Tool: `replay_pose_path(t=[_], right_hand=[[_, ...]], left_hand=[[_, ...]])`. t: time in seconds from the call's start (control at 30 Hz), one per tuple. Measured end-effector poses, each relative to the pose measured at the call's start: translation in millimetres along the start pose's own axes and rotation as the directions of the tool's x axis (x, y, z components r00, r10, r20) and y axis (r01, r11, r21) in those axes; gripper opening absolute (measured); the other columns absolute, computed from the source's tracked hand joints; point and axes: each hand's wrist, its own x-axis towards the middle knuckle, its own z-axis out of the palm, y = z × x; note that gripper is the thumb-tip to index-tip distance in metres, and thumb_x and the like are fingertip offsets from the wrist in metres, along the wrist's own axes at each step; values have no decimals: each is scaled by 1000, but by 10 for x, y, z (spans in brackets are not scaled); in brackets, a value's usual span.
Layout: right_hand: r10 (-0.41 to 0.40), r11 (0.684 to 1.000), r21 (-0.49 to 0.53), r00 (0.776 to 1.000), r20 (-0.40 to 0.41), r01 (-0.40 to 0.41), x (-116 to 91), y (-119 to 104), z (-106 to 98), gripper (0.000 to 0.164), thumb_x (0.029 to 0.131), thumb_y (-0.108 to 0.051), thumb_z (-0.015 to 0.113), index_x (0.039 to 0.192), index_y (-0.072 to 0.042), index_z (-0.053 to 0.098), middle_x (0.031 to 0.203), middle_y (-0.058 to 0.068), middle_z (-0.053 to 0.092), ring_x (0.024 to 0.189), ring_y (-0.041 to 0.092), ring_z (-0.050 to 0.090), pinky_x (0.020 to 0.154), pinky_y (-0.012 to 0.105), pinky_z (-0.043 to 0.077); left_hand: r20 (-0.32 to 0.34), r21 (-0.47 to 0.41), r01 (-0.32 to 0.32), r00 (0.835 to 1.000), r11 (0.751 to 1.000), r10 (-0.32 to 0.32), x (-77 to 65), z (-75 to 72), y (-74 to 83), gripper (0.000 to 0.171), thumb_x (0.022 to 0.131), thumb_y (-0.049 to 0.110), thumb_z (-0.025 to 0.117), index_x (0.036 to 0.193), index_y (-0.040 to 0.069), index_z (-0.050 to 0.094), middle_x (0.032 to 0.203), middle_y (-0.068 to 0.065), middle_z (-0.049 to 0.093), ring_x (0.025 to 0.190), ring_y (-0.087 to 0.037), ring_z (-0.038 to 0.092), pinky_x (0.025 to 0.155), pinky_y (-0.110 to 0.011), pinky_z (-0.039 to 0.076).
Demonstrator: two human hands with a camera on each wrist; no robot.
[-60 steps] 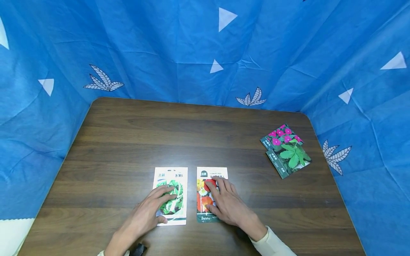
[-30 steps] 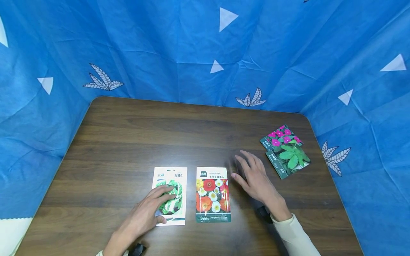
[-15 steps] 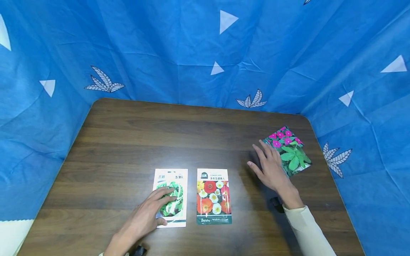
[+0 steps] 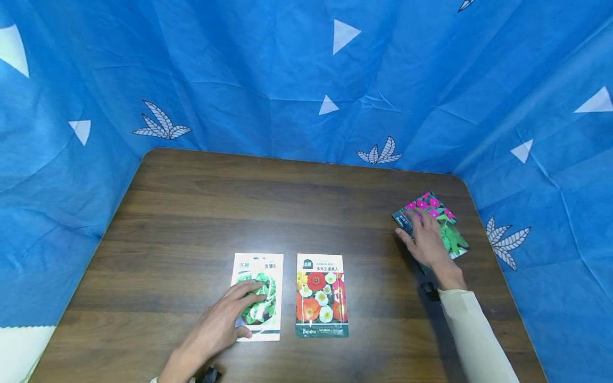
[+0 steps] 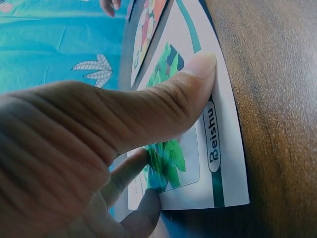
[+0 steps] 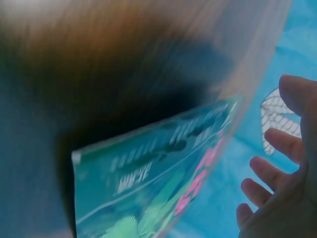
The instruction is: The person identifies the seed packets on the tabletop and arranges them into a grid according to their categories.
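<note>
My left hand (image 4: pixel 213 324) lies on a white seed packet (image 4: pixel 272 313) with a green leafy picture. In the left wrist view its thumb (image 5: pixel 168 101) presses the packet's printed bottom margin, near the word Beishu, and the fingertips lie over its picture. My right hand (image 4: pixel 429 246) hovers over two overlapping seed packets at the right, fingers apart and holding nothing. One is a pink-flower packet (image 4: pixel 433 203), the other a green-leaf packet (image 4: pixel 455 240) lying partly over it. The right wrist view shows loosely bent fingers (image 6: pixel 267 173) beside the dark green packet edge.
A poppy seed packet (image 4: pixel 322 298) with red, white and yellow flowers lies flat just right of the white one. The brown wooden table (image 4: pixel 268 202) is bounded by a blue patterned cloth (image 4: pixel 268 64) at the back and sides.
My right hand has left the poppy packet and moved right and away from me, over the two overlapping packets. My left hand has stayed on the white packet.
</note>
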Motion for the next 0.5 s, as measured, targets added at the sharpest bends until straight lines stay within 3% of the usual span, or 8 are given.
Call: replay_pose_path(t=[0.13,0.33,0.5], right_hand=[[37,999,-24,999,16,-37,89,130,-7,59,103,-30,56,145,8,37,149,37,28,138,58,22,114,72,17],[102,995,-36,989,106,-98,184,263,33,58,106,-32,49,148,5,35,152,35,26,141,58,19,114,72,18],[84,996,-31,991,102,-81,281,342,42,54,104,-28,52,145,5,39,151,34,28,139,57,21,112,72,21]], left_hand=[[-17,9,-12,1000,1000,12,1,11,-4,76,58,21,93,129,15,66,144,-2,55,136,-28,48,97,-46,56],[1,12,11,1000,1000,-11,-32,19,-2,77,57,20,94,128,16,66,145,-4,55,136,-30,48,103,-47,52],[6,9,16,1000,1000,-16,0,14,1,78,57,20,93,130,16,65,147,-3,54,138,-30,47,106,-48,49]])
